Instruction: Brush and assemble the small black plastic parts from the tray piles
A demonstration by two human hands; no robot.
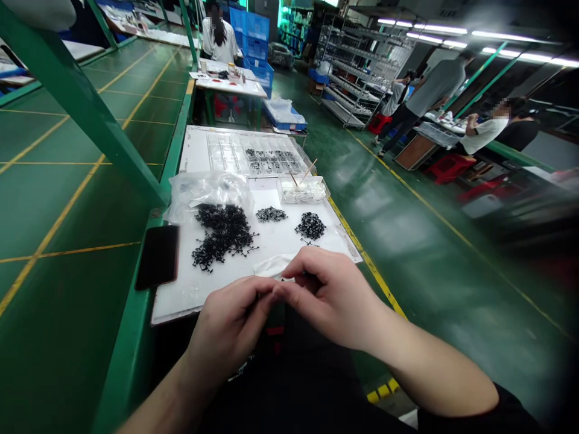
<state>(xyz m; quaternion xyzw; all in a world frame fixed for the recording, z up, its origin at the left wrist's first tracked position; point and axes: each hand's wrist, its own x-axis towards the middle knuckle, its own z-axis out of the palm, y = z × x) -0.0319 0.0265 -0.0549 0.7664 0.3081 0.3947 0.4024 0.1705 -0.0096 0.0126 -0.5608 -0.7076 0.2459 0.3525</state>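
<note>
Both hands pinch narrowly: left hand (230,314) and right hand (338,296) meet around a tiny, mostly hidden dark piece (283,279) near the white board (180,298) bearing 3 black piles (221,235).

A factory workshop, shown by its yellow-lined green floor (357,205), metal rack (350,75), blue crates (256,45) and tabletop (274,240) of small black parts (221,235).
</note>
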